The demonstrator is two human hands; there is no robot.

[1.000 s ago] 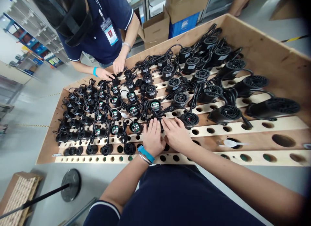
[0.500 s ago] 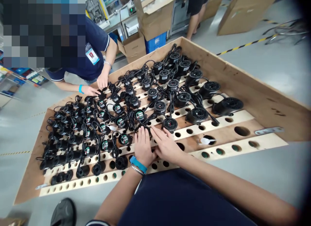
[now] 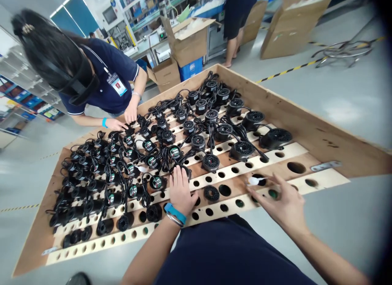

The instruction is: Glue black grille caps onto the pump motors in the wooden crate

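My left hand (image 3: 183, 191) lies with its fingers stretched over a round black fan-like unit (image 3: 188, 172) in the wooden tray (image 3: 355, 154), partly hiding it. To its right, my right hand (image 3: 283, 205) is spread at the tray's near strip, thumb and fingers apart around a small white plastic piece (image 3: 253, 181). That piece lies beside a large hole, and I cannot tell whether the fingers touch it. A round black grille part (image 3: 211, 192) sits between my hands. Just beyond it stands a black unit with a slotted top (image 3: 210, 162).
Rows of black cabled units fill the tray, several with green circuit boards showing (image 3: 157, 182). Across the tray a co-worker (image 3: 107, 76) has both hands among the units. Cardboard boxes (image 3: 191, 40), a blue crate (image 3: 190, 68) and a metal stool base (image 3: 346, 50) stand beyond.
My right hand has moved right, away from my left hand, to the white plastic piece. My left hand stays on the black units. The round grille part now shows; the view has tilted up.
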